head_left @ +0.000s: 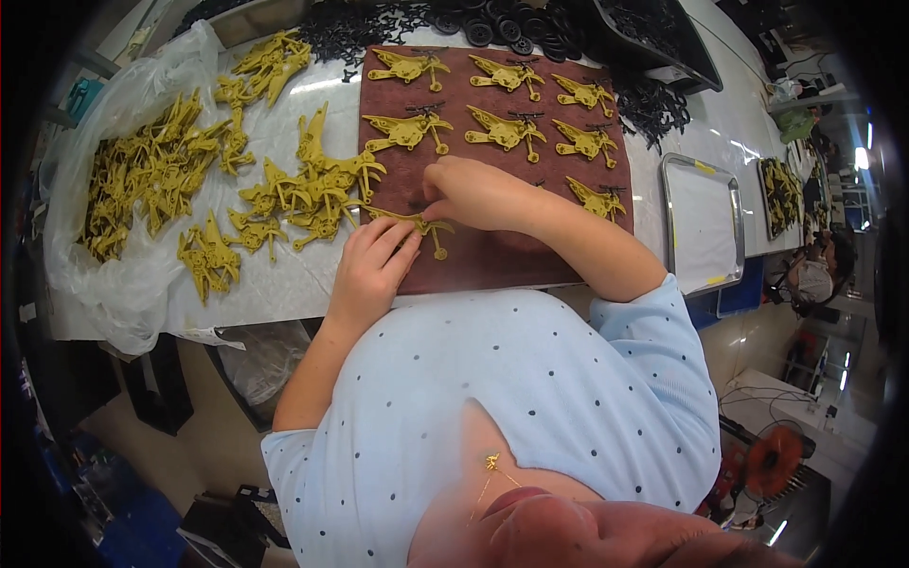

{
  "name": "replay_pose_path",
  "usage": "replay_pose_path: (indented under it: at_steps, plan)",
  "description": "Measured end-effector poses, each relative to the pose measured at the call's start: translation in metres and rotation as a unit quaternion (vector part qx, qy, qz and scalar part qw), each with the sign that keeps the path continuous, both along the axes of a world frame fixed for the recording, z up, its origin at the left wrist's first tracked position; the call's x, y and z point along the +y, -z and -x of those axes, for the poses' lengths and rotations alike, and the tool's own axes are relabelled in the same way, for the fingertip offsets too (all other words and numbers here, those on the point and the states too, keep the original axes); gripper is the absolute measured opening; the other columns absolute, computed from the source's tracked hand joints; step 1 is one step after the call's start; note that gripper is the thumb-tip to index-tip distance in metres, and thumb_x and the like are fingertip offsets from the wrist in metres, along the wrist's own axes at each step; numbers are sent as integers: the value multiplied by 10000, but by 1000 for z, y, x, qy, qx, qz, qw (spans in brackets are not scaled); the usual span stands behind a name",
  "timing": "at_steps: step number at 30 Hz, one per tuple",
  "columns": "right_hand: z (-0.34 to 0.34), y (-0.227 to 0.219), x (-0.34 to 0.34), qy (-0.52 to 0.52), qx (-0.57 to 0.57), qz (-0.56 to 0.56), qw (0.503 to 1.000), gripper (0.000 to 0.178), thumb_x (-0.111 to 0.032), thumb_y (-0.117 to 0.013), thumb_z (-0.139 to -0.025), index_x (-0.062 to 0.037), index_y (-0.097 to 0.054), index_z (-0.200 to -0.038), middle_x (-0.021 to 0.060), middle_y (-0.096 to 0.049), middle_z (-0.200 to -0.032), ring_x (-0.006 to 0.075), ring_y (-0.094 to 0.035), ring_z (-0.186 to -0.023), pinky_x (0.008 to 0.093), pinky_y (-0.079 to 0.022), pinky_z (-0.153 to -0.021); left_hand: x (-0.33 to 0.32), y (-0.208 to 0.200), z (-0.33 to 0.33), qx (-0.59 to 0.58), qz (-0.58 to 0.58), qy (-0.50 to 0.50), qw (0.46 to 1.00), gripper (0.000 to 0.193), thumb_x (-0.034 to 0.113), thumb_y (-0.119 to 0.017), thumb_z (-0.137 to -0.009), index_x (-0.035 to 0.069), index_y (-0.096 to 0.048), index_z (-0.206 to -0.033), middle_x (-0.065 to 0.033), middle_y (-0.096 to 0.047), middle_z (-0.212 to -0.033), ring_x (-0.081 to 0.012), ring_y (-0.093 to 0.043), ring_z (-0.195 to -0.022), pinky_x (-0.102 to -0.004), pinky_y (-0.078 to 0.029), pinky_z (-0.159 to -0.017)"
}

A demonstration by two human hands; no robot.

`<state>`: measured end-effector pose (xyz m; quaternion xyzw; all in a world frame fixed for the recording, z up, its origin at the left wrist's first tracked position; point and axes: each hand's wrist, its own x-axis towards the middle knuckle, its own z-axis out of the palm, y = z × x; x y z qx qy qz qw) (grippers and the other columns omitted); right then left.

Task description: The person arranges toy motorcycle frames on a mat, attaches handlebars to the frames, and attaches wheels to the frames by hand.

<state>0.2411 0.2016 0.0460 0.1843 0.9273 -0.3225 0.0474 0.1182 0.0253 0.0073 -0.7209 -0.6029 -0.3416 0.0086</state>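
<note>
On the near left part of a brown-red cloth (492, 260), a yellow plastic piece shaped like a toy bike frame (438, 248) lies under my hands. My left hand (371, 268) closes its fingers on the body of this frame. Coming across from the right, my right hand (478, 194) has its thumb and fingers pinched together just above the frame's front end. A small dark bit shows by those fingertips, too hidden to name. Farther up the cloth, several similar yellow frames (504, 131) lie in rows with thin black bars, like handlebars, at their fronts.
Loose yellow frames (317, 185) are heaped left of the cloth, beside a clear plastic bag (156, 284) full of more. Black wheels (480, 33) and small black parts (327, 36) lie along the far side. A black bin (696, 57) and a paper-lined metal tray (670, 213) stand to the right.
</note>
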Motion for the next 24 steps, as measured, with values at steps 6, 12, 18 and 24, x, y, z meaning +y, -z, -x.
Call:
replay_pose_path:
  at_steps: [6,12,18,24]
  plan:
    - [-2,-10,6,46,25,99,994,217,-123,-694,-769,-6,-656,-948,160,-667,-881,275,-632,-794,341,-486,-718,0,6,0,-19,-6,8,1000,243,49,-649,-741,-27,-653,-972,-95,-630,-1050,-272,-562,-1021,-371,-473,-829]
    - [2,-11,1,104,-16,166,981,200,-79,-694,-752,-17,-687,-942,139,-678,-824,245,-649,-727,325,-500,-684,1,6,0,-45,-11,11,999,244,-7,-691,-704,-41,-660,-944,-114,-642,-1007,-288,-589,-960,-357,-504,-801]
    - [5,-1,1,42,8,89,995,166,-66,-680,-745,-18,-692,-903,136,-682,-833,250,-655,-774,320,-501,-711,0,10,0,-55,-9,4,998,251,-4,-694,-704,-39,-661,-951,-114,-642,-1006,-282,-589,-959,-353,-503,-805]
    - [7,8,-3,31,35,31,998,114,-33,-681,-715,-19,-672,-827,147,-655,-782,304,-636,-775,362,-499,-691,1,9,0,-61,-7,2,998,244,39,-666,-730,-22,-662,-967,-98,-646,-1006,-262,-579,-971,-344,-496,-801]
